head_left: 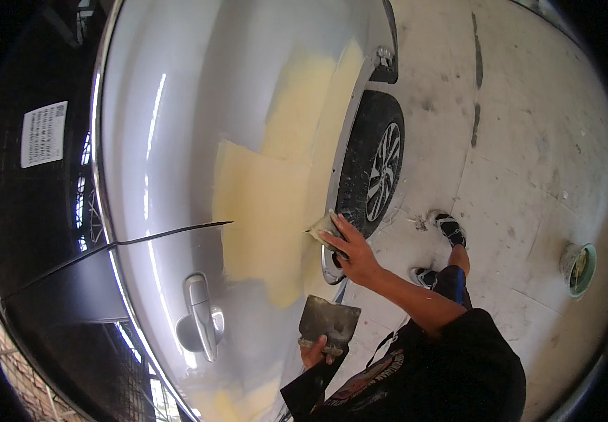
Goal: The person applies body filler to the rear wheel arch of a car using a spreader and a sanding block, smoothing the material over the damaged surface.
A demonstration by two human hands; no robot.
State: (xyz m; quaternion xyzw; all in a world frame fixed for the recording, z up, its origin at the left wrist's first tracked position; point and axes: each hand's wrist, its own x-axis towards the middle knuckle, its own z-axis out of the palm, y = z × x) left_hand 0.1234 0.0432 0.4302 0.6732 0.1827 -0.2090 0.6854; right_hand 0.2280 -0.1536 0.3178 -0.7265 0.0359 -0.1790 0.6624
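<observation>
My right hand [354, 253] grips a putty-smeared spreader [326, 228] and holds it at the lower edge of a yellow body filler patch [264, 205], beside the wheel arch. The patch spreads over the silver car body panel [240, 79] and covers part of the panel seam [177, 232]. Lower in the picture, my left hand [313, 352] holds a flat, stained square putty plate [330, 319] by its near edge. The plate is close to the car's side; whether it touches the car, I cannot tell.
A tyre with an alloy wheel [383, 174] sits under the arch. A door handle [202, 319] juts from the panel. Dark window glass [13, 221] bears a printed label [44, 134]. On the stained floor [520, 174] stands a green-rimmed bucket [578, 270].
</observation>
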